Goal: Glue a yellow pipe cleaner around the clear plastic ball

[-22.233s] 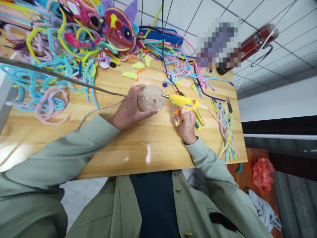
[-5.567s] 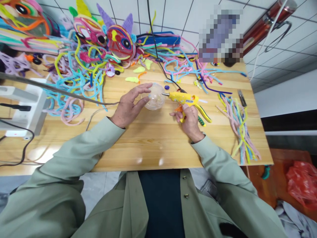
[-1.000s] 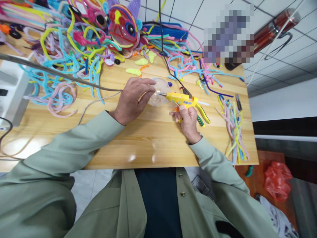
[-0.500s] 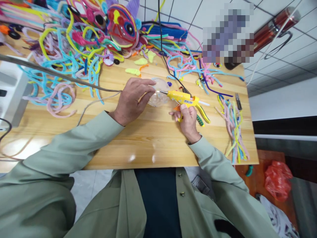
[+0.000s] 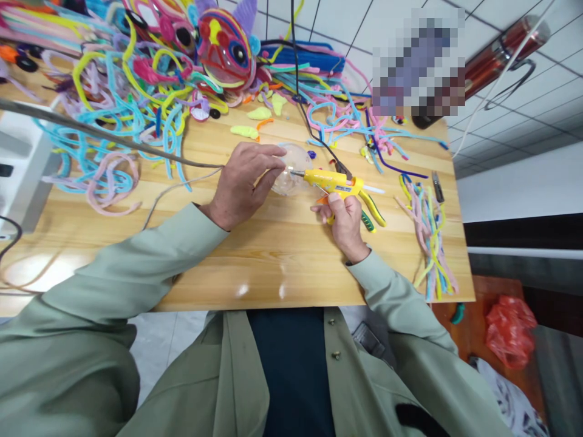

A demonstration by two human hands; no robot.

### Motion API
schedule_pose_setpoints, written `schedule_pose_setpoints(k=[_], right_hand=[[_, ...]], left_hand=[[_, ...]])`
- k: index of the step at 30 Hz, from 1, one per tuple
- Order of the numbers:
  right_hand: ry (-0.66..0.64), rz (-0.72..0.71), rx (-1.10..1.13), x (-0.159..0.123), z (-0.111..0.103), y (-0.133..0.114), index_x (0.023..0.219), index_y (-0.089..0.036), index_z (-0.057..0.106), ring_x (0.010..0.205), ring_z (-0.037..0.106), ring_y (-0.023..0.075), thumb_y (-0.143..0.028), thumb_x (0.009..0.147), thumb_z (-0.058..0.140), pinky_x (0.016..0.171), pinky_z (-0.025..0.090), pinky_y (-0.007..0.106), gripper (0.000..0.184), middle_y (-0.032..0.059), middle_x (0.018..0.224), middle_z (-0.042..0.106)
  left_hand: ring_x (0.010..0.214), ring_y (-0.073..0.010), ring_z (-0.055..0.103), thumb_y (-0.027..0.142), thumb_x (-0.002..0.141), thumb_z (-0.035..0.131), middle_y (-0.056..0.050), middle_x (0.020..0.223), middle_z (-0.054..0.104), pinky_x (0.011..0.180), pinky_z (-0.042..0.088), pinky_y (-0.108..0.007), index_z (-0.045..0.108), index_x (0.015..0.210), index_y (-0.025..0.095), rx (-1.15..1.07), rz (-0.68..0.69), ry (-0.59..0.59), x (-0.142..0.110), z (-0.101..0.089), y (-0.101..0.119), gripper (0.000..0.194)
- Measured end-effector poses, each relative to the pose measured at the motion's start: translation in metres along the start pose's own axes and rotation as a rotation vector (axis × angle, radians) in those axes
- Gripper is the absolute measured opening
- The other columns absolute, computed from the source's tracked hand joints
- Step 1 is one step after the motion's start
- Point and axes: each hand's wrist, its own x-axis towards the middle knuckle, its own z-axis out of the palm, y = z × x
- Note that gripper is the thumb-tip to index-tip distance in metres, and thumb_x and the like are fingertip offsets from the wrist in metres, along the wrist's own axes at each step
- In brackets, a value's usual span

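While the left hand sits at the left edge of the clear plastic ball, the right hand has the yellow glue gun by its handle. Left fingers: half curled, thumb and index tips close together at the ball's side; can't tell if they grip it or just touch it. Right fingers: closed round the gun's handle, tips poking out past it near the orange trigger. Ball is near the middle of the wooden table, between the two hands. Gun's metal nozzle points left and overlaps the ball in view; contact unclear. Glue stick pokes out the rear. Pliers lie just beyond the right hand, handles partly hidden. Small blue bead just beside the ball, far side. Yellow-green fuzzy pieces lie farther back. Tangled pipe cleaners at back left, a craft face with a blue-ringed eye behind them. Loose pipe-cleaner bundle at the table's right end, utility knife near its top. Red thermos at the back right corner, partly pixelated.
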Motion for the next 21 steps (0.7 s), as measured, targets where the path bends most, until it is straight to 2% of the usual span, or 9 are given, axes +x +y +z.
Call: schedule_pose_setpoints(k=[3,6,12,16,21], right_hand=[[-0.004,0.004,-0.024,-0.0001,-0.002,0.0017,0.06,-0.029,0.056,0.052,0.064,0.0155,-0.096,0.093,0.076,0.078,0.075,0.039,0.077,-0.0052,0.049,0.054],[0.002,0.002,-0.028,-0.0007,-0.0035,0.0034,0.06,-0.029,0.057,0.051,0.062,0.015,-0.095,0.093,0.076,0.08,0.076,0.039,0.077,-0.0052,0.05,0.054],[0.002,-0.007,0.041,-0.0007,-0.0024,0.0051,0.06,-0.028,0.058,0.049,0.058,0.0136,-0.095,0.092,0.08,0.08,0.077,0.041,0.077,-0.0066,0.05,0.052],[0.01,0.003,0.143,-0.0001,-0.0014,0.006,0.062,-0.028,0.056,0.045,0.05,0.0115,-0.094,0.091,0.082,0.084,0.08,0.047,0.077,-0.0099,0.05,0.047],[-0.006,0.01,0.086,-0.0016,-0.0039,0.0057,0.06,-0.027,0.057,0.048,0.054,0.0121,-0.093,0.093,0.08,0.085,0.079,0.045,0.077,-0.0079,0.051,0.05]], left_hand=[[0.132,-0.0275,0.087,0.038,0.123,0.064,-0.002,0.137,0.091,0.116,0.071,-0.055,0.078,0.121,0.03,-0.014,-0.025,-0.016,-0.0003,-0.0001,0.0003,0.016],[0.134,-0.0284,0.087,0.036,0.122,0.064,-0.002,0.139,0.09,0.118,0.07,-0.057,0.078,0.121,0.03,-0.035,-0.049,-0.044,-0.0001,-0.0001,0.0008,0.015],[0.128,-0.0255,0.089,0.03,0.122,0.069,-0.001,0.139,0.091,0.111,0.069,-0.049,0.075,0.122,0.028,-0.048,0.087,0.057,0.001,0.0018,-0.0004,0.007],[0.129,-0.0252,0.089,0.031,0.123,0.067,-0.001,0.139,0.091,0.112,0.069,-0.048,0.075,0.123,0.029,-0.023,0.077,0.041,0.0012,0.0024,-0.0012,0.008],[0.128,-0.0237,0.089,0.031,0.123,0.068,-0.001,0.135,0.092,0.109,0.068,-0.044,0.075,0.122,0.029,-0.007,0.086,0.069,0.0011,0.0016,-0.0021,0.008]])
